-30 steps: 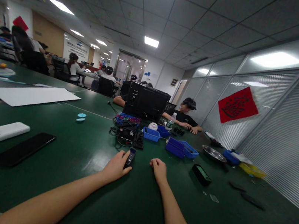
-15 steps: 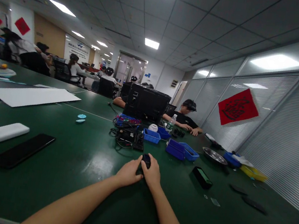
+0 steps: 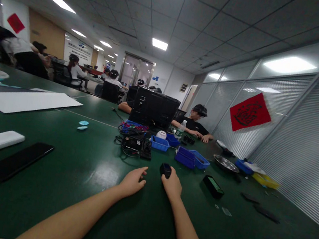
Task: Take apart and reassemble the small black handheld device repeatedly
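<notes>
My right hand [image 3: 173, 182] grips a small black box-shaped object [image 3: 165, 170] from its right side, just above or on the green table; its exact kind I cannot make out. To the left, apart from that object, my left hand [image 3: 134, 180] is empty with thumb and fingers parted. Beyond both hands lies a black device with tangled cables [image 3: 132, 142]. A black case with a green top [image 3: 213, 186] rests to the right of my right hand.
Blue bins [image 3: 185, 157] and a baseball [image 3: 161, 134] stand ahead, before a black monitor [image 3: 155, 109]. A metal pan [image 3: 226, 164] and a yellow tray [image 3: 264, 180] are at right. At left lie a black slab [image 3: 15, 161] and a white board [image 3: 30, 101]. A person sits across the table.
My left hand has let go of the black object and drawn away to the left. My right hand has carried it slightly right. The view has shifted a little.
</notes>
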The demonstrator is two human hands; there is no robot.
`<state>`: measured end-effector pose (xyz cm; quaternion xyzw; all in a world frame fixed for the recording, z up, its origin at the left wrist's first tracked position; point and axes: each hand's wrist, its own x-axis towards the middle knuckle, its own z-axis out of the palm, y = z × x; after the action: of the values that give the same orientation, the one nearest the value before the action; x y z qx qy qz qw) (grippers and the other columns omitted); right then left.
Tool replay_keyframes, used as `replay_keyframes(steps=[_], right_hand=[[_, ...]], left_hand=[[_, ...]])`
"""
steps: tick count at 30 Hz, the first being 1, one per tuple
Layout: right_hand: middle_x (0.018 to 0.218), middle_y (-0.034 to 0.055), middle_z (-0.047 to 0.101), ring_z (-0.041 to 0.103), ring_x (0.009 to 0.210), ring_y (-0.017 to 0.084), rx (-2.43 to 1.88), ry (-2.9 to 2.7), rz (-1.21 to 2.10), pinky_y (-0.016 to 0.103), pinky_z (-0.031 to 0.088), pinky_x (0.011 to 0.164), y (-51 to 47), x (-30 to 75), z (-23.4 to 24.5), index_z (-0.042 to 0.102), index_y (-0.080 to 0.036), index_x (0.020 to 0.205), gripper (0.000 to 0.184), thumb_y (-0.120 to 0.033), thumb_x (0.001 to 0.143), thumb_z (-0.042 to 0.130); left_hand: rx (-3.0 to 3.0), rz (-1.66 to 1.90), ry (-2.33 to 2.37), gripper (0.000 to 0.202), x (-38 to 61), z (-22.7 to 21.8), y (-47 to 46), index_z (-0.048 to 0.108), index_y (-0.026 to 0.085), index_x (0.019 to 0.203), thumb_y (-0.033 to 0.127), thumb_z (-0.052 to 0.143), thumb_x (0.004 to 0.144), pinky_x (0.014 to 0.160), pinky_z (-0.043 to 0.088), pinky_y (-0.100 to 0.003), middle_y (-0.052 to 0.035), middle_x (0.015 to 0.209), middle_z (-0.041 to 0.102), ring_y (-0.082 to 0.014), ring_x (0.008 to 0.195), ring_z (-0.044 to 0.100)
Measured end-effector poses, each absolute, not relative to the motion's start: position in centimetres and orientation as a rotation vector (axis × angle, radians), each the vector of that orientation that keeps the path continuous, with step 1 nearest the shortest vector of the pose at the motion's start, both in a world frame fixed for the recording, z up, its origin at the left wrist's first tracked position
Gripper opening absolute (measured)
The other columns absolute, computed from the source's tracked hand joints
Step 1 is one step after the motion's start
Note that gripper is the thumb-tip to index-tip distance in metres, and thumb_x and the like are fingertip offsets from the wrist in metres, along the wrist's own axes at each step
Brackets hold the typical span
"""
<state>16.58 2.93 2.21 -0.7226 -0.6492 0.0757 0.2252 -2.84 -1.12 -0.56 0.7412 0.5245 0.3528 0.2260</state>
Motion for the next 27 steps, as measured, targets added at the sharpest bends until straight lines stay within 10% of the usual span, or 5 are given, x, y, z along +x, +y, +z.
replay_keyframes(steps=[27], right_hand=[[0.110,0.0126,0.056,0.053,0.100,0.028,-2.215,-1.532,0.191,0.038,0.043,0.073,4.0,22.8,2.4,0.043,-0.021,0.120,0.052,-0.037,0.071,0.052]], left_hand=[[2.041,0.872,1.416,0.050,-3.5,0.6,-1.8,0.046,0.017,0.121,0.022,0.048,0.072,0.080,0.042,-0.025,-0.0046,0.108,0.059,-0.0140,0.088,0.054]])
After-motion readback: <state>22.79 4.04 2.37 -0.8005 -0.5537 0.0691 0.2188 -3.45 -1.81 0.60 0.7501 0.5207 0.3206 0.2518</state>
